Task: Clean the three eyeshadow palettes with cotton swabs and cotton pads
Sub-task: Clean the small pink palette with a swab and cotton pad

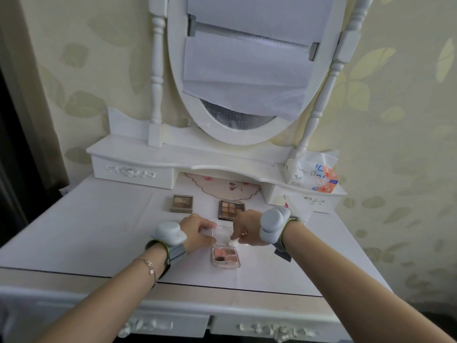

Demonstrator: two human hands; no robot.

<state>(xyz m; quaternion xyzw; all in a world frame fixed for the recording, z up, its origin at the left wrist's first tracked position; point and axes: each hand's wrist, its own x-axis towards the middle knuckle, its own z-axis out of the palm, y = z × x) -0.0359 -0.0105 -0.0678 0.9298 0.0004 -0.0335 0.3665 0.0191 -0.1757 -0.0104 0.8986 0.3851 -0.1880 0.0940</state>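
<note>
While left hand (197, 230) pins the pink palette (225, 258) lid open, right hand (247, 230) fingers pinch a cotton pad (233, 243) wiping it; pans next, lightly.

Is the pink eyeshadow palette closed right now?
No, the pink palette lies open, its clear lid folded back under the left hand and right hand.

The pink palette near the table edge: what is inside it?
The pink palette holds pink and brown shadow pans. Both hands cover much of its open clear lid, so its surface is mostly hidden.
</note>
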